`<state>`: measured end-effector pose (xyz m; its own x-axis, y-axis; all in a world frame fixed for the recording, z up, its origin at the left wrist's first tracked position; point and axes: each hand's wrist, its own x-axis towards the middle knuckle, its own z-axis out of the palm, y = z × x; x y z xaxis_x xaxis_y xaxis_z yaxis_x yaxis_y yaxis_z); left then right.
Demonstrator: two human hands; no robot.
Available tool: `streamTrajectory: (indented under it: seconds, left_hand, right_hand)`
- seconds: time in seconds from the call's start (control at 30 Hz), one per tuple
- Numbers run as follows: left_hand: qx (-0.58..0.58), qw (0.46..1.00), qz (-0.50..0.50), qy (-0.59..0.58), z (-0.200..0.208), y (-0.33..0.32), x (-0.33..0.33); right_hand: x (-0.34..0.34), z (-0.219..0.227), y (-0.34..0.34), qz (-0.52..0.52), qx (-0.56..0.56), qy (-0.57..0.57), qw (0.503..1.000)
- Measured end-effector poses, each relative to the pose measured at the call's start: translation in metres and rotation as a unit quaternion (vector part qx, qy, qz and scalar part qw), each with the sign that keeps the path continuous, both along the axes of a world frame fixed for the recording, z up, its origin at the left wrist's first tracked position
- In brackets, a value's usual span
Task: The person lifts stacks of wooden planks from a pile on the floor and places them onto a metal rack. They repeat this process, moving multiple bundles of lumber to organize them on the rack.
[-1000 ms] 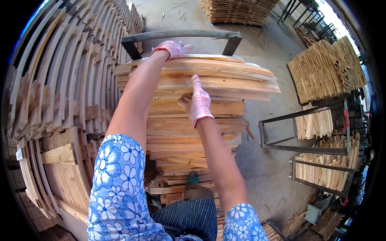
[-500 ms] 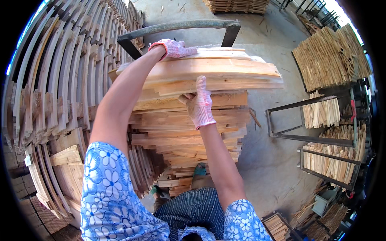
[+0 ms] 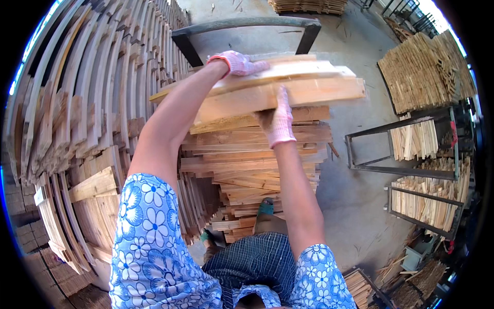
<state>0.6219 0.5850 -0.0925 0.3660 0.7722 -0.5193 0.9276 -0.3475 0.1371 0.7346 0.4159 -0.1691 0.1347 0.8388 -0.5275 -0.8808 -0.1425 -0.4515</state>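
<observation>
A loose bundle of pale wooden planks (image 3: 321,91) lies crosswise between my hands, above a wide stack of planks (image 3: 252,167). My left hand (image 3: 239,64), in a pink and white knitted glove, holds the bundle's far side. At the near side my right hand (image 3: 280,122), gloved alike with a darker palm, grips it with the thumb up against the front plank. The fingers of that hand are partly hidden beneath the wood. Motion smears the bundle a little.
A metal frame with an upright bar (image 3: 247,23) stands just beyond the stack. Tall rows of planks (image 3: 98,82) rise at left. On the right are a dark metal rack (image 3: 401,172) and a big pile of wood strips (image 3: 424,72). My feet are beside the stack's near end.
Both hands and the bundle have shifted rightward in the picture, as has the stack below. The planks are drawn into a narrower, more tilted bunch, with the front one's broad face showing more.
</observation>
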Motion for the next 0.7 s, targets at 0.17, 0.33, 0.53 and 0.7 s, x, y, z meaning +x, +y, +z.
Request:
streamTrajectory:
  seconds: [0.17, 0.33, 0.53, 0.7]
  left_hand:
    - [-0.073, 0.996, -0.003, -0.044, -0.002, -0.055, -0.016]
    - [-0.113, 0.982, 0.111, -0.108, -0.024, -0.109, -0.031]
    - [-0.091, 0.974, 0.146, -0.146, -0.035, -0.133, -0.032]
    - [-0.196, 0.943, 0.136, -0.233, -0.012, -0.158, -0.04]
  right_hand:
    - [0.012, -0.011, -0.066, 0.079, 0.019, -0.005, 0.997]
    - [0.02, -0.038, -0.094, 0.079, 0.037, -0.055, 0.995]
    - [0.023, -0.012, -0.093, 0.111, 0.023, -0.043, 0.993]
    - [0.031, -0.006, -0.122, 0.121, 0.028, -0.049, 0.991]
